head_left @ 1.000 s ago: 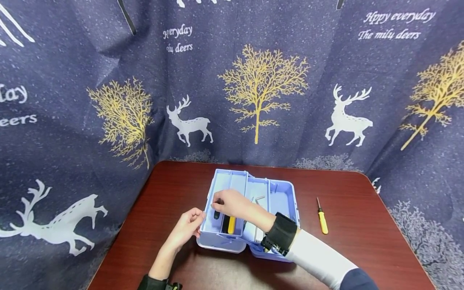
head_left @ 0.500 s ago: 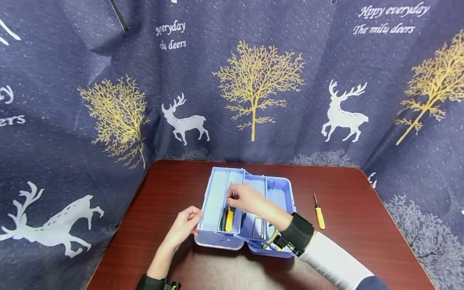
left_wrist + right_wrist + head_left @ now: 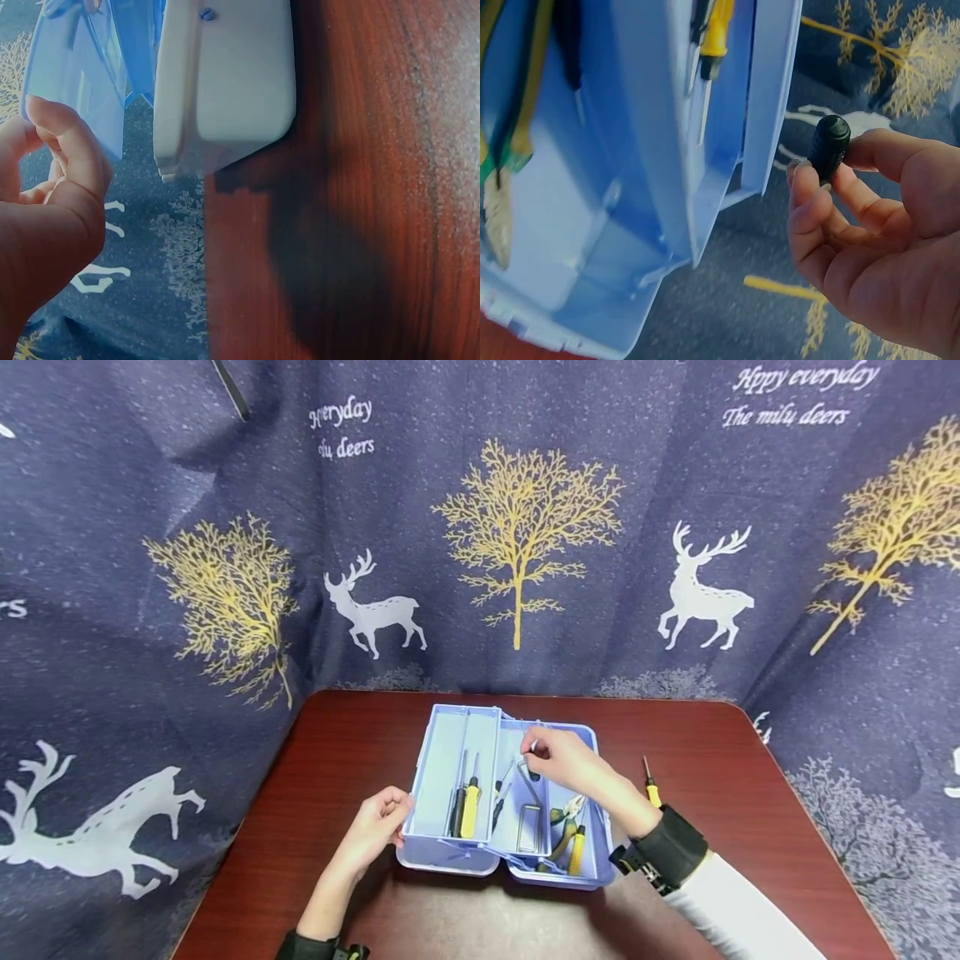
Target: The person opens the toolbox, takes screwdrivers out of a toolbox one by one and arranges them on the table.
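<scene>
Item one: a black handle-like piece (image 3: 830, 146), short and cylindrical in what we can see of it. The surface is dark with a faint sheen, and the exposed end is rounded and stepped in from a thicker body. The remainder is hidden by fingers, so we cannot give its full form. Location: raised in the right hand (image 3: 889, 247), whose thumb and fingertips pinch it; in the head view we find it over the middle tray (image 3: 508, 831) of the toolbox (image 3: 562, 883).

Item two: the toolbox itself, pale blue plastic, standing unfolded on a red-brown wood-grain table (image 3: 360, 735). The left hand (image 3: 378, 822), fingers bent, pinches the near outer edge of its upper tray (image 3: 438, 760).

Contents: in the upper tray, a black-handled screwdriver (image 3: 457, 814) beside a yellow-handled screwdriver (image 3: 469, 810). In the middle tray, we list bent metal rods (image 3: 528, 785). In the lower compartment, pliers (image 3: 566, 827) with yellow-and-green handles, near a yellow-handled tool (image 3: 576, 852).

Outside the box: another screwdriver (image 3: 652, 792), yellow at the handle, partly covered by the right forearm in the head view.
</scene>
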Motion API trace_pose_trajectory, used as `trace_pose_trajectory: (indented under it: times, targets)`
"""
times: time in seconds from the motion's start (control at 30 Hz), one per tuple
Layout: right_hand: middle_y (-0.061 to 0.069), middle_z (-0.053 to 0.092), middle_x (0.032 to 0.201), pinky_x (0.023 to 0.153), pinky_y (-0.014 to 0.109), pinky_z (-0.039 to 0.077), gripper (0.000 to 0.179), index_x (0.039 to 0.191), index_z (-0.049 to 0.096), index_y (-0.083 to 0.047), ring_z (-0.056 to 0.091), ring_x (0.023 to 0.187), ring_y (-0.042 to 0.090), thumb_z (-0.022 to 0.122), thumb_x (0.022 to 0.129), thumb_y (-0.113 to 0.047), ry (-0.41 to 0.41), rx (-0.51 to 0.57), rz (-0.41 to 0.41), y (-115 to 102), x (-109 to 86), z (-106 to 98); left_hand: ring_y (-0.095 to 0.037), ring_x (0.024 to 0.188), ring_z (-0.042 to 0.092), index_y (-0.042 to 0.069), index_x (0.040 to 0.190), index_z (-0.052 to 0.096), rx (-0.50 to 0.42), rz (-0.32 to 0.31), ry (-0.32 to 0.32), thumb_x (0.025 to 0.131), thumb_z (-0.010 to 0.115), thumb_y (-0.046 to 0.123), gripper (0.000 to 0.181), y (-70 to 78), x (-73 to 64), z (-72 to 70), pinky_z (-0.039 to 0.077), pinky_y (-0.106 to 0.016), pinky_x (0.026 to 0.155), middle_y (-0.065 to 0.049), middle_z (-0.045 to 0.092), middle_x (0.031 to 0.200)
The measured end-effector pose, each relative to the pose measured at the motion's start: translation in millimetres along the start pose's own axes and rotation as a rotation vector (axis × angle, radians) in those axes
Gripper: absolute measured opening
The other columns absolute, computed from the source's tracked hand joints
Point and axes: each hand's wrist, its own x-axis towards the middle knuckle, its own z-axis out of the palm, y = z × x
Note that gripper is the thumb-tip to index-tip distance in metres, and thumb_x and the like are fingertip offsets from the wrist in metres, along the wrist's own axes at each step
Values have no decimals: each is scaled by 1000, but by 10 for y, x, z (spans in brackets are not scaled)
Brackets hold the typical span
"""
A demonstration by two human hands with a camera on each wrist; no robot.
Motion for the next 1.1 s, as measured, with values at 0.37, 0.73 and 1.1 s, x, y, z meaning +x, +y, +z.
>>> trace_pose_trajectory:
  times: [0.37,0.73,1.1]
  targets:
    - [2,67,85,62,32,46,10,107,58,-11,56,70,15,64,99,-9,72,16,122,444,-312,-259,-12,56,53,-11,110,58,-8,-9,-19,106,62,15,27,-22,-29,-16,52,-23,53,-3,54,74]
    - [14,70,95,64,34,55,19,112,55,-3,69,76,24,66,99,-11,122,81,350,962,-718,-459,-13,56,54,-12,110,57,-1,-12,-28,106,61,15,27,-23,-87,-54,52,-23,53,-4,52,73]
    - [27,68,101,68,43,62,33,127,50,11,72,76,32,61,102,-9,148,124,488,1431,-1009,-418,-13,56,54,-12,110,56,14,-3,-37,106,61,14,26,-30,-59,-73,52,-23,53,-4,53,72]
